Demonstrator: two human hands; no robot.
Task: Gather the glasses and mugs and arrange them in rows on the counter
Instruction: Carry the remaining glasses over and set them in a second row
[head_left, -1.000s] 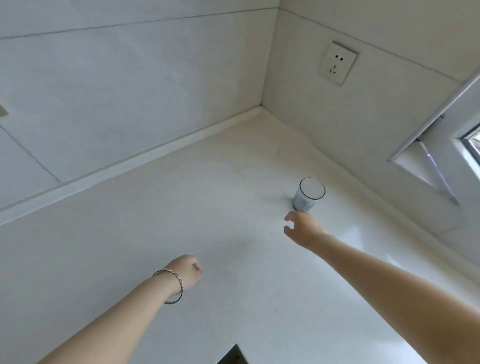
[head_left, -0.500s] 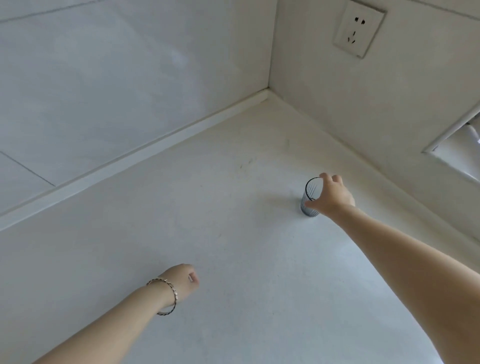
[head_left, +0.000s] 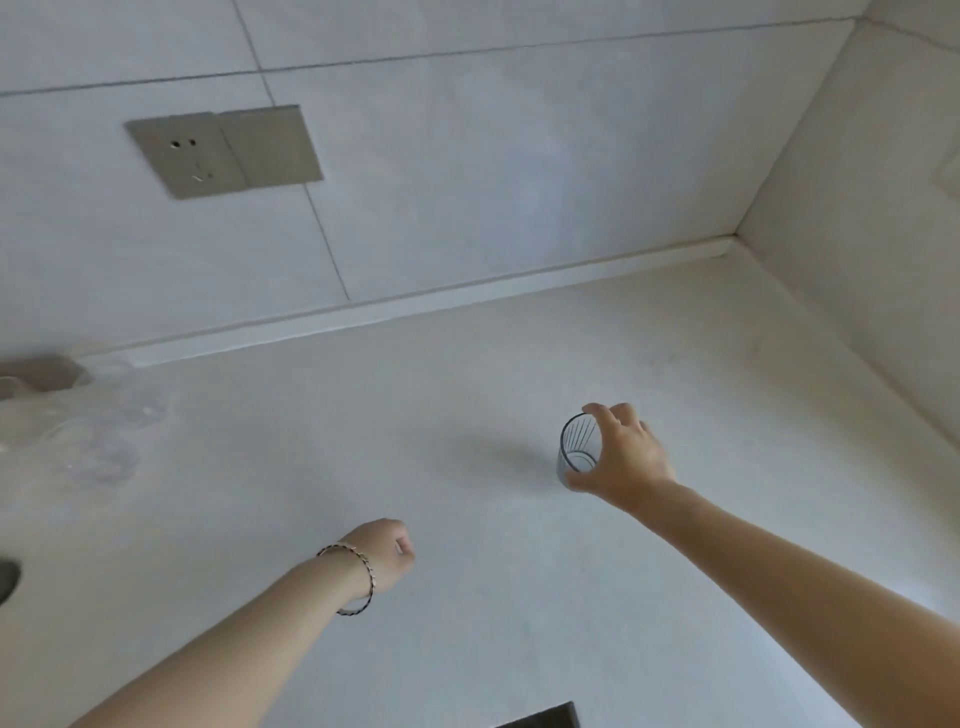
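The right hand (head_left: 621, 457), right of centre in the frame, is wrapped around a clear glass (head_left: 577, 451), thumb low on its near side and fingers curled over the rim. The glass sits at the hand's left edge, tilted so its open mouth faces the camera; whether its base touches the counter (head_left: 467, 389) cannot be told. A soft shadow lies on the counter just left of it. The left hand (head_left: 387, 551), lower centre, is curled into a loose fist holding nothing, a bracelet (head_left: 358, 577) on its wrist. At the far left edge, blurred clear glassware (head_left: 98, 415) stands on the counter. A grey socket (head_left: 223, 150) is on the wall at upper left.
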